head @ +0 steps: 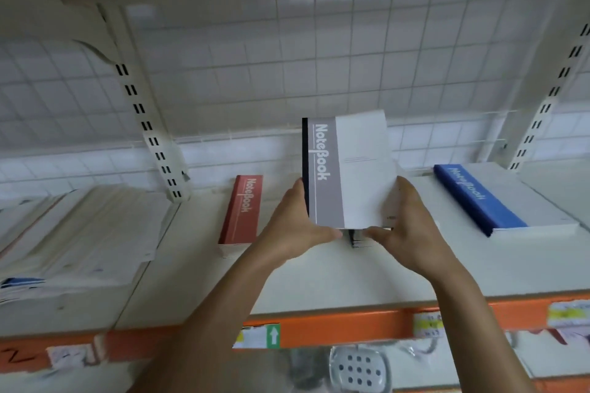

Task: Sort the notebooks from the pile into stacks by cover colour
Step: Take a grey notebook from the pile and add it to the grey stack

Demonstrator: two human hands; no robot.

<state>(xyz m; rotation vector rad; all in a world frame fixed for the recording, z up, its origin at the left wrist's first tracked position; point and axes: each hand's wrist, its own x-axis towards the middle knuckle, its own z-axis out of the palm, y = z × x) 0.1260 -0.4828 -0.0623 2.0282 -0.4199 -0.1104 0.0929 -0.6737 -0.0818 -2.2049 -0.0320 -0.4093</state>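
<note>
A white metal shelf [319,281] carries a loose pile of pale notebooks [95,233] at left, a blue-banded notebook stack [498,201] at right and a red-banded notebook stack [242,210] between. Above mid-shelf, the grey-and-white notebook [348,169] stands tilted. The left hand [293,226] and right hand [412,226] each close their grip on a lower corner.

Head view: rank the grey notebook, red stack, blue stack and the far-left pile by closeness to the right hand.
1. grey notebook, centre, held by the right hand.
2. blue stack, just to its right.
3. red stack, left, beyond the left hand.
4. pile, far left.
</note>
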